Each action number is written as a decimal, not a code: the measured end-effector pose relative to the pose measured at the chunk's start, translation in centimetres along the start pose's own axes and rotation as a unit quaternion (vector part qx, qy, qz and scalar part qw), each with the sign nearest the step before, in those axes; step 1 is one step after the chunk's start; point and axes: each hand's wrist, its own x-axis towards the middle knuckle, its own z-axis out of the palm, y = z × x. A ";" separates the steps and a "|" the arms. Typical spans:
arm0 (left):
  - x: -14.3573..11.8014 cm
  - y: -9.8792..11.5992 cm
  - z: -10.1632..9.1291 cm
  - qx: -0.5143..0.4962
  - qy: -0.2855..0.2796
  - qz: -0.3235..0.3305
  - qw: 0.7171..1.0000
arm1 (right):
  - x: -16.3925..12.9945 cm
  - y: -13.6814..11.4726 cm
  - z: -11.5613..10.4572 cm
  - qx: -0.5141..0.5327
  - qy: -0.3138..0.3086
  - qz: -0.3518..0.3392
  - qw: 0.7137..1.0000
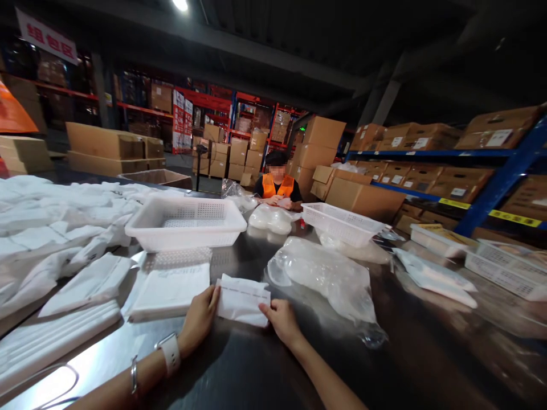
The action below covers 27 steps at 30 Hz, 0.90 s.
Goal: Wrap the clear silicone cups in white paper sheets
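Holding: the left hand [200, 313] and right hand [282, 322], each nearly closed, thumb on top, pinch opposite side edges of a flat white rectangular packet [243, 302].
Packet: between the hands, over the dark shiny metal table [239, 373]; whether it touches, I cannot tell.
Left hand's outer side: a flat white rectangular stack [171, 291], near.
Beyond the left hand: a white rectangular perforated plastic basket [188, 237].
Right hand's far side: a bulging clear plastic bag [325, 276].
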 end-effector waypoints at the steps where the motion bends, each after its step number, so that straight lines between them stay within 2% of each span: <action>1: 0.0 0.0 -0.1 0.017 -0.004 -0.002 1.000 | -0.1 -0.1 0.0 -0.002 -0.006 0.004 1.000; 4: 0.0 -0.2 -0.3 0.076 -0.007 -0.002 0.997 | -0.3 -0.4 -0.1 -0.002 -0.023 0.014 1.000; 9: 0.3 -1.0 -0.6 0.129 0.024 0.002 0.991 | -0.2 0.0 -0.2 0.004 -0.023 0.014 1.000; 15: -0.1 0.1 -0.9 0.055 0.018 0.038 0.998 | 0.0 0.5 -0.4 -0.009 0.026 -0.056 0.998; 21: 0.3 0.4 -0.3 0.055 0.042 0.061 0.996 | 0.4 0.1 -0.3 0.022 0.040 -0.116 0.992; 27: 0.8 0.0 -0.2 0.019 0.059 0.082 0.995 | 0.7 0.6 0.3 0.062 0.044 -0.110 0.991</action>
